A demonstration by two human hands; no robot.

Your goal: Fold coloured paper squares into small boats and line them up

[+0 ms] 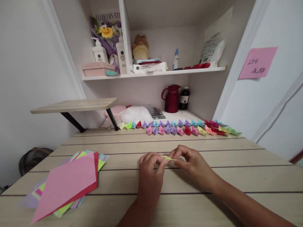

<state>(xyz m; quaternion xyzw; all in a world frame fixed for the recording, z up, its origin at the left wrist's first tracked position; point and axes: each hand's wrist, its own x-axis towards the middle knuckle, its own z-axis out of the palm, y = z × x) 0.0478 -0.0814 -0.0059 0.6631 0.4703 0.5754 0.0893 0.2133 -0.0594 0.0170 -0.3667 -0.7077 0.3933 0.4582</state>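
A small folded piece of yellow paper (168,158) is held between both hands, just above the middle of the wooden table. My left hand (151,168) pinches its left end between thumb and fingers. From the right, my right hand (189,162) grips the other end with thumb and forefinger. The fingers cover much of the paper, so its exact folded shape is partly hidden. Beyond the hands, several folded paper boats (167,129) in many colours stand in rows along the table's back edge.
A fanned stack of coloured paper sheets (68,179), pink on top, lies at the left. A small raised shelf (75,105) stands behind it. At the back are a red jug (172,99), a dark bottle (184,98) and a white plastic bag (136,114).
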